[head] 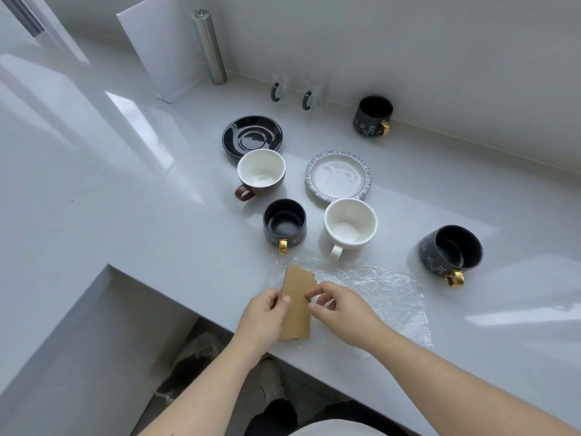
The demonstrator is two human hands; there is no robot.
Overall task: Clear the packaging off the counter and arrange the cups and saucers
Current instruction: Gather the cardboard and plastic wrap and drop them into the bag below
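A brown cardboard piece (295,302) stands on edge near the counter's front edge. My left hand (267,313) grips its left side and my right hand (336,309) pinches its right edge. Under them lies a clear plastic sheet (390,294). Behind stand a black saucer (251,135), a brown cup with white inside (261,171), a blue-rimmed white saucer (338,176), a white cup (350,223), and three dark mugs with gold handles: one in the middle (284,223), one on the right (451,250), one at the back (374,116).
Two clear glass mugs with green handles (297,89) stand at the back wall. A white board (166,48) leans beside a metal cylinder (209,45) at the back left. The white counter (125,199) steps down at the front left; a floor and a bag show below.
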